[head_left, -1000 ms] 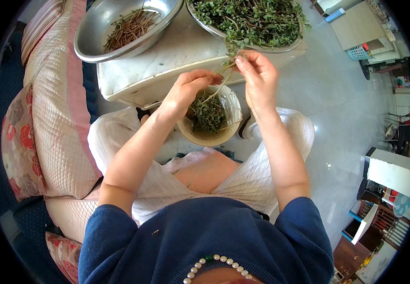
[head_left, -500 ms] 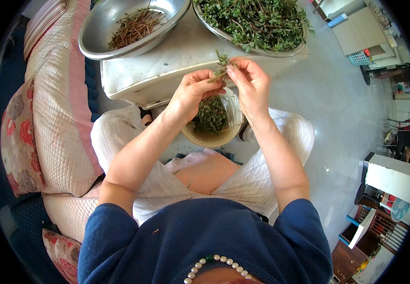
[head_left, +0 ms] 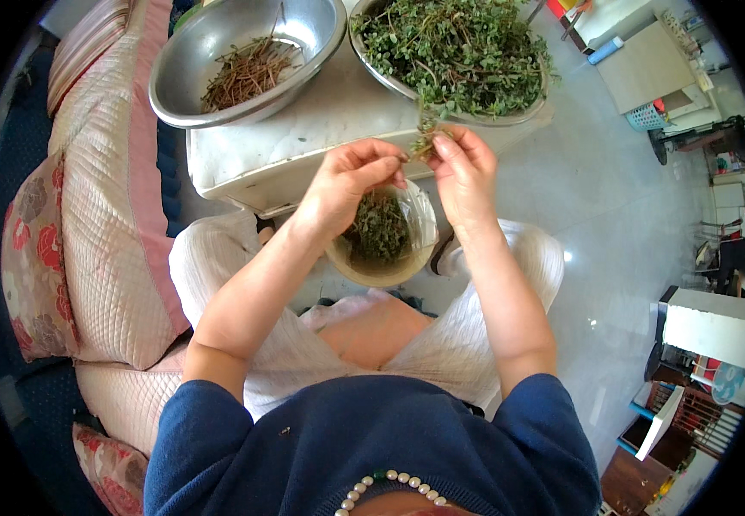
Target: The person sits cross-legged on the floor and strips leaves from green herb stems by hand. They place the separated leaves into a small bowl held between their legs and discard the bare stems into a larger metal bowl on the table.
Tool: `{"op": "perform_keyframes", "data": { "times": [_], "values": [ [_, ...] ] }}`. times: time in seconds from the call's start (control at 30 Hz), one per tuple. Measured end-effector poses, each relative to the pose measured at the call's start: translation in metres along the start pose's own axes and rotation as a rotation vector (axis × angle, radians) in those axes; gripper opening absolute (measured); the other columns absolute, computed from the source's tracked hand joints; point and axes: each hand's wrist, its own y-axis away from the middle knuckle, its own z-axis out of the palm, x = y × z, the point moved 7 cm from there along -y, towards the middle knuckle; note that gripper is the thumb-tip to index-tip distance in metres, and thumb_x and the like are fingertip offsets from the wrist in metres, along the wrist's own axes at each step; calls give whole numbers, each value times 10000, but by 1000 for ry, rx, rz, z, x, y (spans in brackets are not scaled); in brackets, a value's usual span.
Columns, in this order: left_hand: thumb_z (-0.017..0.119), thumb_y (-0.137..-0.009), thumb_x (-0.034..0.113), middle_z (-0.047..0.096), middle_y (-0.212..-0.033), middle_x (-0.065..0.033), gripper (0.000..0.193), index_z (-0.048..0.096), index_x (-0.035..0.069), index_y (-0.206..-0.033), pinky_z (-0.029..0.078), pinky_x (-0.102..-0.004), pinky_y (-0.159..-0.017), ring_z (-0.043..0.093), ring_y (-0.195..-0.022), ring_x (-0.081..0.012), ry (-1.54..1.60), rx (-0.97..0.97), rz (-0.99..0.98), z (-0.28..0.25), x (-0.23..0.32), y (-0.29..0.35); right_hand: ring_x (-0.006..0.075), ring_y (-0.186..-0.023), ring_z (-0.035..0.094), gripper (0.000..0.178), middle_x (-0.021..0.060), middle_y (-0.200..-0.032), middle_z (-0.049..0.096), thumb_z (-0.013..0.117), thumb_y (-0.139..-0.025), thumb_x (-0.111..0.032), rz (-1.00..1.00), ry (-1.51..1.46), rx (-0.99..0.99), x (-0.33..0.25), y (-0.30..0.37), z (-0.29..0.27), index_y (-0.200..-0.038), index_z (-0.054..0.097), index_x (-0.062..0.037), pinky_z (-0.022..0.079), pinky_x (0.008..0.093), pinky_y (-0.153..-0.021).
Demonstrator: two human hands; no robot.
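My right hand (head_left: 467,181) pinches a small leafy green sprig (head_left: 425,142) between thumb and fingers, in front of the table's near edge. Close beside it on the left, my left hand (head_left: 342,185) is closed with thumb and fingertips together; whatever sits in that pinch is too small to name. Below both hands a pale bucket (head_left: 364,277) with a clear plastic liner stands between my knees, holding dark green plants (head_left: 378,232). Leafy greens (head_left: 458,52) heap up in a bowl beyond my right hand.
A metal basin (head_left: 166,86) with thin brown stems (head_left: 250,77) stands at the left on the white table (head_left: 303,129). Along the left side runs a sofa with a quilted cover (head_left: 114,258) and a floral cushion (head_left: 39,258). Shelves and a blue basket (head_left: 647,116) lie far right.
My hands have drawn slightly apart. The stem that reached my left fingers is no longer seen there; the sprig stays in my right hand. The whole view has shifted a little.
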Motion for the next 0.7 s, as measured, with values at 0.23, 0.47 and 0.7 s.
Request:
{"op": "perform_keyframes", "data": {
  "times": [0.23,0.47,0.7],
  "values": [
    [561,-875,-1,665,-965,-90,195,635,7,-1056,465,-246,-821,622,-883,-138,-564,413,702,-42,147,12,105,-680,619,133,50,-768,655,666,-819,-74,111,755,-192,6,1,-11,-907,636,21,499,248,-621],
    [585,-822,48,623,-1066,-120,321,581,10,-1141,431,-360,-894,563,-1016,-273,-1388,793,819,-102,188,12,140,-663,626,153,75,-784,631,711,-767,-103,0,1094,-377,4,9,18,-853,655,11,494,267,-612],
    [546,-775,29,616,-1010,-114,301,614,15,-1068,429,-362,-872,548,-985,-285,-1241,758,734,-100,174,15,84,-645,567,20,22,-755,625,664,-807,-22,-417,1023,-94,-81,-38,42,-820,650,-18,453,221,-562]
  ]
}}
